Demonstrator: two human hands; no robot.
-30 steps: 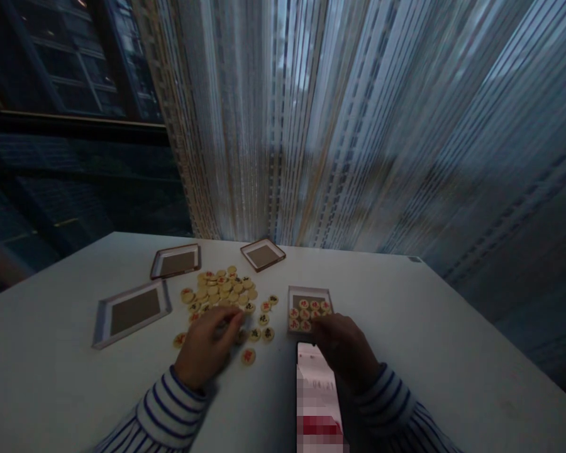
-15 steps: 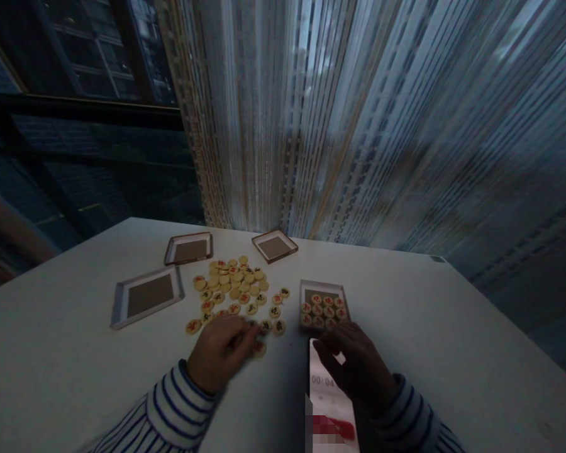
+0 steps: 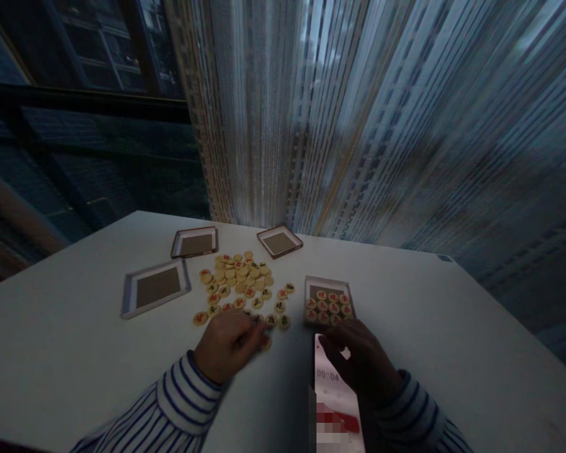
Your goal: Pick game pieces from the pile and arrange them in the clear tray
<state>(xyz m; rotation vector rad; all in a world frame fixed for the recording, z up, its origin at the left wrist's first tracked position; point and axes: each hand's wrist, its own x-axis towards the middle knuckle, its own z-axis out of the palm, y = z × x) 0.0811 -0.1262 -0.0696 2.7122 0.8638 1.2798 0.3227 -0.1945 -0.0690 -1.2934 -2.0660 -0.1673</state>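
Note:
Round wooden pieces with red or black characters form a loose pile (image 3: pixel 238 275) on the white table. My left hand (image 3: pixel 229 345) is at the pile's near edge with fingers curled together over a few pieces; what they hold, if anything, is hidden. A red-marked piece (image 3: pixel 266 343) lies at its fingertips. Several red-marked pieces stand in rows in a shallow box (image 3: pixel 327 280) on the right. My right hand (image 3: pixel 363 358) hovers at the box's near edge, over a phone (image 3: pixel 334 377), its thumb and index finger apart with nothing visible between them.
Three shallow trays with brown bottoms rest on the table (image 3: pixel 429 327): one at the left (image 3: pixel 158 286), one at the back left (image 3: pixel 197 244) and one at the back middle (image 3: pixel 279 243). A string curtain (image 3: pixel 283 126) hangs behind the table's far edge, beside a window.
The whole view has shifted, so the table things appear slightly higher and further right. Both hands hold nearly the same places and poses relative to the pieces and the box.

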